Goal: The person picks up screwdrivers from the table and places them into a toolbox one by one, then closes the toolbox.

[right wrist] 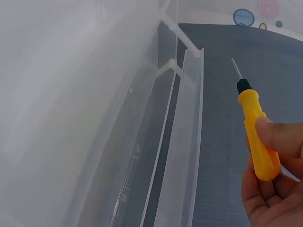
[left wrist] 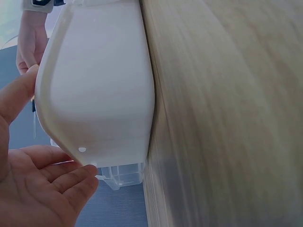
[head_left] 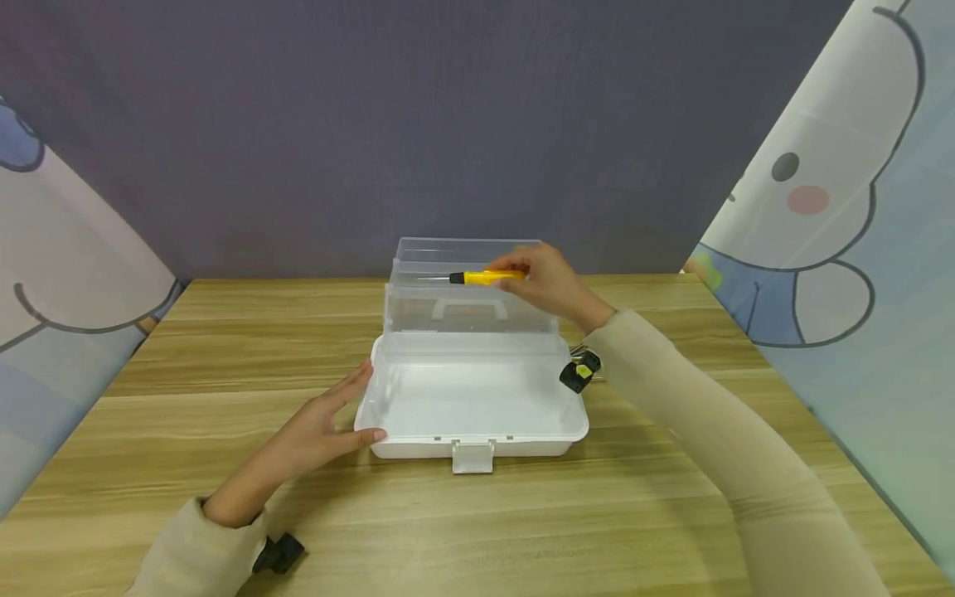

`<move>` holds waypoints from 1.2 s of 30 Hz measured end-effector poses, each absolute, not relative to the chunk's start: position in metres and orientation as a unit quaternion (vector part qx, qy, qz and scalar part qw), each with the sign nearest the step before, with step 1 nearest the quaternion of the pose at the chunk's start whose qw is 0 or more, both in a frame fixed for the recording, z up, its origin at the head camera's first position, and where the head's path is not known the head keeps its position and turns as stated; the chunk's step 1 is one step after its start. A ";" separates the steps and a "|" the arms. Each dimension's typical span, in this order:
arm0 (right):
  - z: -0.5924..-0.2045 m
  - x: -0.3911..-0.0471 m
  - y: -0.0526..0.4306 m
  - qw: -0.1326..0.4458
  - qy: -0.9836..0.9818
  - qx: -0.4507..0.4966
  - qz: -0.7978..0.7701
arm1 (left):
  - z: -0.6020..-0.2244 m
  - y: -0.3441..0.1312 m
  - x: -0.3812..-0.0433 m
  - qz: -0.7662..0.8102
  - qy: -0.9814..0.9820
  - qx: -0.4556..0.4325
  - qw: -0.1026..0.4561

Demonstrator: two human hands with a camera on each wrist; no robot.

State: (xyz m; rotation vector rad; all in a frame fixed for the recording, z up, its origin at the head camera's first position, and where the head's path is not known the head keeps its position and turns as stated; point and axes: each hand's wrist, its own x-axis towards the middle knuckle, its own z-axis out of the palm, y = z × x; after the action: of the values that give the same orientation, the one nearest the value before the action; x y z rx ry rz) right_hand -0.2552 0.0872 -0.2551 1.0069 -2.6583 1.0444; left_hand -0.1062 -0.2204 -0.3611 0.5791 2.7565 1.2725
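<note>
A streaked, wood-grained worktop stretches before you, its far edge ending against a plain dark grey-purple wall. Pale printed panels rise to your left and right, the right-hand one showing a white cartoon figure with a pink cheek, under soft, even light.

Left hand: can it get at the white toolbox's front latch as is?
Probably yes: the left hand only touches the white toolbox at its left end, and nothing shows between it and the front latch.
</note>
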 end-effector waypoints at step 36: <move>-0.262 -0.286 0.052 -0.016 -0.894 0.295 0.336 | -0.361 -0.221 -0.105 0.415 0.890 0.191 0.021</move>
State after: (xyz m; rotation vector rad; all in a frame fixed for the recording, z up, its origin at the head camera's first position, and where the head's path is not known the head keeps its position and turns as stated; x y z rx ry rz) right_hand -0.2863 0.0518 -0.2615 0.9373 -2.8376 1.0678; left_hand -0.1053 -0.2210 -0.3608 0.5905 2.7572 1.2851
